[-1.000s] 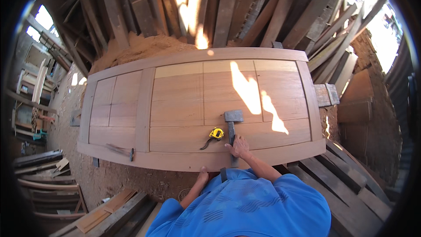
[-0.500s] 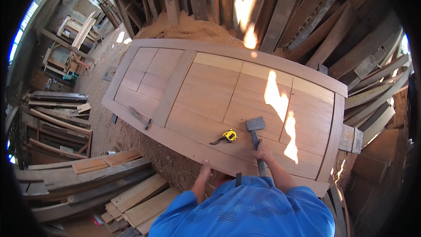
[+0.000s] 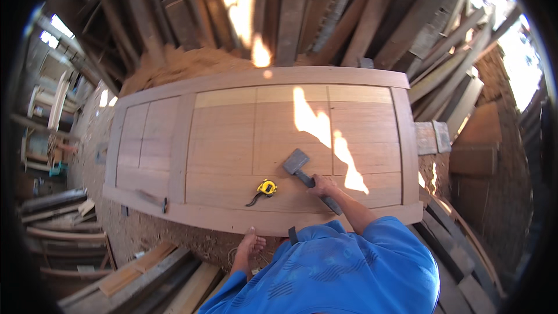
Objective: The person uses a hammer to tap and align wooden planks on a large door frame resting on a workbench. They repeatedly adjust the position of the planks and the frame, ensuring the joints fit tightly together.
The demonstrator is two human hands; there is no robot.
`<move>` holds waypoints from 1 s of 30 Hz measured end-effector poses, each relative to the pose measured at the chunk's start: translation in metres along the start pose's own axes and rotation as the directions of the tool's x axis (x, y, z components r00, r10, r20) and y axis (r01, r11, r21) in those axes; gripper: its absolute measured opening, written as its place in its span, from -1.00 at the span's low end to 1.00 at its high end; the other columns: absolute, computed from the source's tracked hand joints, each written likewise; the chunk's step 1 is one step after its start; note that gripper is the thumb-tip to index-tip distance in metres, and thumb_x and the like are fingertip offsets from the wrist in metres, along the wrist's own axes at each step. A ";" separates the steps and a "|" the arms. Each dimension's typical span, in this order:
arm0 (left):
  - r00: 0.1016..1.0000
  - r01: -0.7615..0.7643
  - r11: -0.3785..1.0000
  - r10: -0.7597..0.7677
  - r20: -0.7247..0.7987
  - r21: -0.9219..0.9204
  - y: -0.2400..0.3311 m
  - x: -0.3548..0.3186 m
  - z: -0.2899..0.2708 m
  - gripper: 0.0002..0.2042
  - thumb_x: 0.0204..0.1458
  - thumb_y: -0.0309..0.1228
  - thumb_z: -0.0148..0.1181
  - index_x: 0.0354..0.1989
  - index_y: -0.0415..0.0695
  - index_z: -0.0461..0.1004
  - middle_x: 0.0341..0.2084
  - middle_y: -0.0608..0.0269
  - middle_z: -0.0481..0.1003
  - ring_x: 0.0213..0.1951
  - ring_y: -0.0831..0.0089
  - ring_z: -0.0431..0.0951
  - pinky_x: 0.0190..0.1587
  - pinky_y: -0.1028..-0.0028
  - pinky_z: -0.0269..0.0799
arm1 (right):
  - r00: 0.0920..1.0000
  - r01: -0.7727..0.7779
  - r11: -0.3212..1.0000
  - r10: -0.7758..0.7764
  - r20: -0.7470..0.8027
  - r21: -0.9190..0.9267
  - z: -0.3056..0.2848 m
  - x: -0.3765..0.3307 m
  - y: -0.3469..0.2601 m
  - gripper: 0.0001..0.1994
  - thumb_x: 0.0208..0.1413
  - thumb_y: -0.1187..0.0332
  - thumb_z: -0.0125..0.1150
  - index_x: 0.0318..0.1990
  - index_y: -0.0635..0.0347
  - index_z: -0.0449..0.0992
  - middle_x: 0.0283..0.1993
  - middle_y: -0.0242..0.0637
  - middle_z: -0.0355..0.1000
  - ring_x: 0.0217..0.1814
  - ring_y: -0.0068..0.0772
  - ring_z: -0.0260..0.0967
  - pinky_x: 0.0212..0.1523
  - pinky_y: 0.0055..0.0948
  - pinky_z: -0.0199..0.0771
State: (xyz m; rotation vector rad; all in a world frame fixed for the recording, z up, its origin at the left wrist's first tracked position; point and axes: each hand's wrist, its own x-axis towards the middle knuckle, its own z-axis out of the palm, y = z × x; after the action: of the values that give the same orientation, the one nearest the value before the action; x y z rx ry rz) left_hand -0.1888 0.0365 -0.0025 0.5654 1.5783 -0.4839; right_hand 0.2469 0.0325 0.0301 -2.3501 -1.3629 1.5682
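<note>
A large panelled wooden door [image 3: 178,177] lies flat in front of me. My right hand [image 3: 325,186] is closed round the handle of a mallet [image 3: 296,162] with a dark block head. The mallet is over the door's near right part, its head pointing up and left. At the door's near edge is my left hand [image 3: 251,244], thumb up against or just beside the rim, fingers extended and holding nothing. Between the hands, a yellow tape measure [image 3: 267,188] with a black strap rests on the panel. A thin hammer-like tool [image 3: 154,200], blurred, lies near the left corner.
Many rough planks [image 3: 293,11] lean along the far side behind a sawdust heap [image 3: 186,65]. Stacked boards [image 3: 139,267] lie at the near left. A wooden block [image 3: 426,138] juts out past the door's right end. Sunlight patches fall across the panels.
My view has turned to the right, so the door sits more level and further left. The mallet's head now tips more to the left. My left hand has turned, with its fingers showing more.
</note>
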 end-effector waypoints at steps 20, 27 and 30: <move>0.214 -0.485 0.096 0.977 0.012 0.869 0.333 0.010 0.175 -0.37 0.22 -0.15 0.02 0.31 -0.40 0.14 0.36 -0.35 0.05 0.40 -0.19 0.02 0.41 0.00 -0.05 | 0.940 -0.121 0.925 0.223 -0.258 0.360 -0.028 -0.038 0.084 -0.51 -0.11 0.09 0.23 -0.07 0.26 0.57 -0.10 0.02 0.55 0.02 0.02 0.50 0.03 -0.11 0.48; 0.424 -0.197 0.179 0.902 -0.080 0.964 0.342 0.029 0.262 -0.14 0.20 -0.06 0.00 0.44 -0.45 -0.20 0.46 -0.40 -0.30 0.50 -0.23 -0.41 0.47 -0.10 -0.46 | 0.893 -0.161 0.868 0.331 -0.305 0.470 -0.072 -0.032 0.248 -0.44 -0.10 0.04 0.29 -0.03 0.30 0.51 -0.09 0.10 0.54 0.00 0.09 0.50 0.05 -0.10 0.48; 0.416 -0.186 0.265 0.894 -0.169 0.946 0.377 0.036 0.309 -0.13 0.19 -0.06 0.01 0.44 -0.46 -0.22 0.46 -0.40 -0.31 0.49 -0.25 -0.43 0.46 -0.13 -0.47 | 0.902 -0.147 0.853 0.323 -0.286 0.500 -0.104 -0.027 0.311 -0.44 -0.11 0.02 0.32 -0.08 0.35 0.50 -0.15 0.12 0.55 -0.05 0.07 0.52 -0.01 -0.11 0.48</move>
State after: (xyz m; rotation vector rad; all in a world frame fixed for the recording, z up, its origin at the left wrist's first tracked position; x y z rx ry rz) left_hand 0.2849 0.1454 -0.0545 2.3567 1.5277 -0.3746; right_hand 0.5234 -0.1337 -0.0337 -2.3845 -0.5502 1.2309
